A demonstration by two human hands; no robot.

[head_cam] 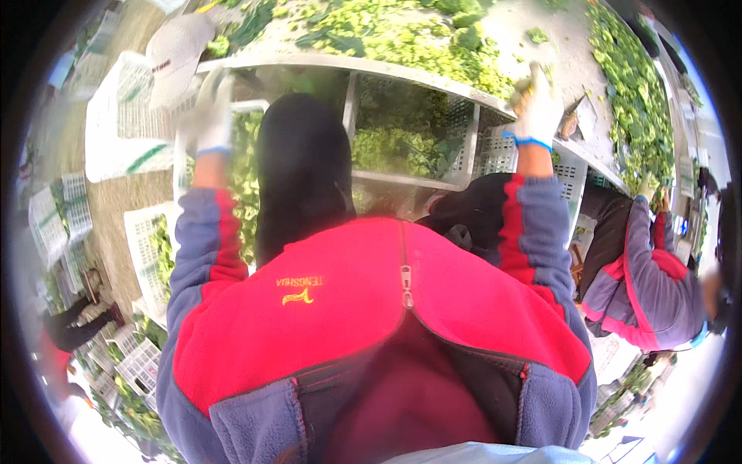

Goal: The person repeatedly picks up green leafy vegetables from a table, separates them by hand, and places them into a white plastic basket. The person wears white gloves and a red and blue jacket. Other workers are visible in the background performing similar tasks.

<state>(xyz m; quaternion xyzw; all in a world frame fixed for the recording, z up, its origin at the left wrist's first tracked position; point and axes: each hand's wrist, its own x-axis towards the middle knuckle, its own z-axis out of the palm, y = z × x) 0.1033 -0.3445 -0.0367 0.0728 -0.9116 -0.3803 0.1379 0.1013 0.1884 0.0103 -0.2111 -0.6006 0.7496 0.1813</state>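
My left hand point(208, 116), in a white glove and blurred by motion, is at the near left corner of a pale worktable point(510, 32). Its fingers look spread, and I see nothing in them. Beside it, a light checked cap point(178, 51) rests on a white plastic crate point(130, 124). My right hand point(536, 110), also gloved, is over the table's near edge with curled fingers. A yellowish bit shows at them, but what it belongs to is unclear. Light-green vegetable florets point(400, 40) lie heaped on the table between and beyond my hands.
Below the table edge, one crate point(466, 145) holds florets; another full crate point(246, 109) is by my left leg. A pointed metal piece point(582, 116) lies right of my right hand. At far right, a person point(655, 290) handles greens. More crates point(61, 214) stand left.
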